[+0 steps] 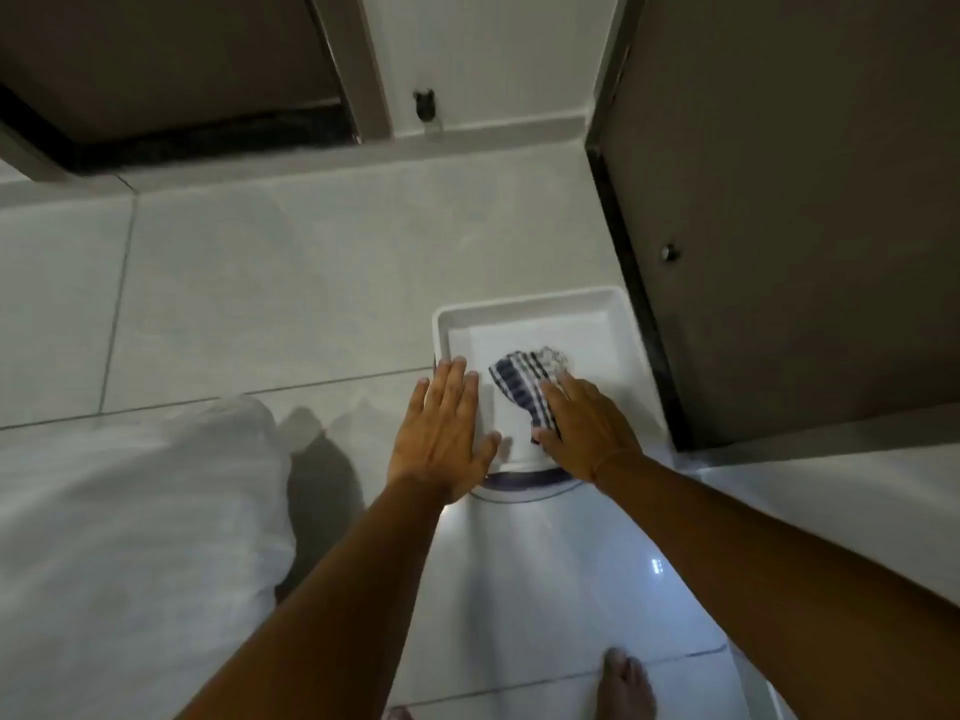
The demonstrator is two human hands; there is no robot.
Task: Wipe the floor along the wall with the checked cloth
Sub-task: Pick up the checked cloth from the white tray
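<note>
Pale tiled floor (311, 283) underfoot, meeting a white wall (493, 59) at a skirting strip between two dark doors. White bundle of cloth or bedding (130, 511) at lower left, cut off by the frame. Square white tray (524, 314) on the floor just beside the right-hand door (779, 200). Left hand (444, 428) spread flat, fingers together, resting on the tray's left rim. Right hand (587, 423) pressed down on the checked cloth (524, 379), bunched inside the tray, fingers curling over it.

Judged: gathering the cloth, wiping not yet begun. Next: lift it clear of the tray, carry to the skirting, press flat.

Unclear: whether the tray holds water; a small dark fitting (425, 103) on the wall; the object with a blue-ringed edge under the wrists.
</note>
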